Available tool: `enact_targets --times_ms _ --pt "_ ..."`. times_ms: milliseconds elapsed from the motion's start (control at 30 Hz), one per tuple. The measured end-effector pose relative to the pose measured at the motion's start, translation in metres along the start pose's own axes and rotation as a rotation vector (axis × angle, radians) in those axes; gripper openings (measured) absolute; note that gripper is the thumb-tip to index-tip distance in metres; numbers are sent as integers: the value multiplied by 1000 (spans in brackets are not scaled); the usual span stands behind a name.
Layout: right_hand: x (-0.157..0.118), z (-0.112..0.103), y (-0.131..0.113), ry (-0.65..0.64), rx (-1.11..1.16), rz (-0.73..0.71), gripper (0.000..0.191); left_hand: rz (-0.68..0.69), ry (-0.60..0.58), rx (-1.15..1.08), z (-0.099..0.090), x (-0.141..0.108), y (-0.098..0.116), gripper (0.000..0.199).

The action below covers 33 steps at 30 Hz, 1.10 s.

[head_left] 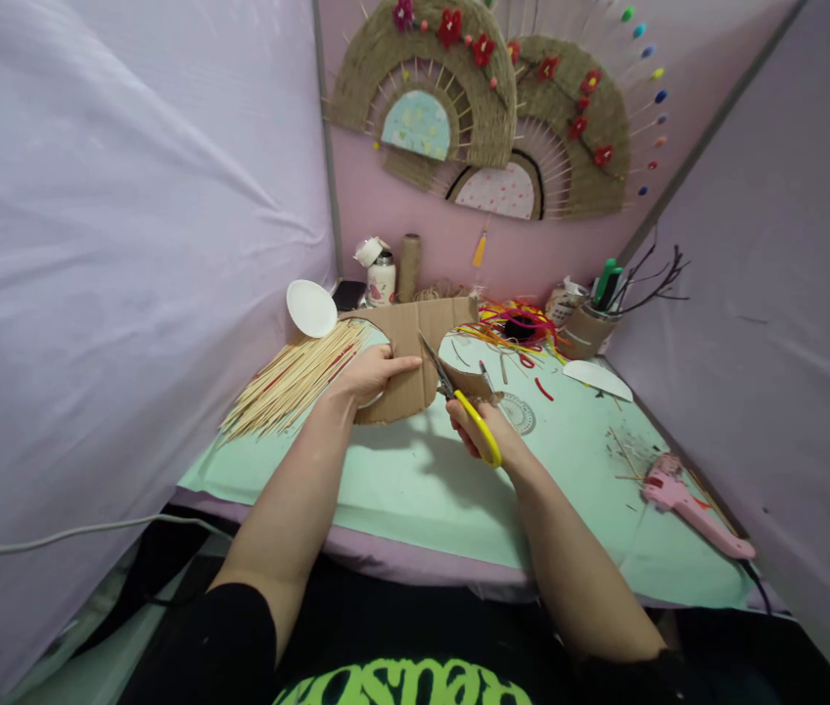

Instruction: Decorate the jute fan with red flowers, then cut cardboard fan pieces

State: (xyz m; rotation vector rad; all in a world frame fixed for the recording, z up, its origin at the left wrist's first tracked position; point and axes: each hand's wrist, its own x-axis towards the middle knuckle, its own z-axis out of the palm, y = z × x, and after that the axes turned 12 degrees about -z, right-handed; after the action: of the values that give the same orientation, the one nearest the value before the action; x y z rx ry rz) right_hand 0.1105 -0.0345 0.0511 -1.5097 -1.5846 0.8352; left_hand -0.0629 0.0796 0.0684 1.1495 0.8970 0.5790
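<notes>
A curved piece of brown cardboard [415, 323] is held up above the mint-green tabletop [415, 490]. My left hand [378, 372] grips it from the left, with the thumb or a finger lying across its front. In my right hand [475, 426] are scissors [480, 428] with yellow handles; their blades point up and left and lie against the cardboard's right part. A strip of the cardboard hangs to the right of the blades, near my right hand. Thin wooden sticks [290, 377] lie in a pile left of my left hand.
A pink glue gun [698, 506] lies at the right. Along the back stand a white bottle [381, 279], a twine roll [410, 266] and a pot [586, 328] with twigs. Colourful strips [525, 323] lie beside the pot. Decorated fans [488, 98] hang on the back wall.
</notes>
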Motion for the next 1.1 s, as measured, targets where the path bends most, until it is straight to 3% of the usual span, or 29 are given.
enact_targets --times_ms 100,267,367,667,867,1100 --pt "1 -2 9 -40 -5 -64 33 17 -10 0 -3 1 0 47" --pt "3 -5 27 -220 -25 -242 43 -6 -33 106 -9 -2 2 44" --pt "4 -5 31 -231 10 -296 45 -10 -58 148 -6 -4 1 39" --pt "2 -7 28 -252 33 -223 45 -5 -66 234 0 -6 0 28" --pt "-2 -5 11 -155 62 -57 35 5 -60 210 2 -9 1 32" --pt "-3 0 8 -18 31 -33 39 -22 -67 206 -2 -3 -1 37"
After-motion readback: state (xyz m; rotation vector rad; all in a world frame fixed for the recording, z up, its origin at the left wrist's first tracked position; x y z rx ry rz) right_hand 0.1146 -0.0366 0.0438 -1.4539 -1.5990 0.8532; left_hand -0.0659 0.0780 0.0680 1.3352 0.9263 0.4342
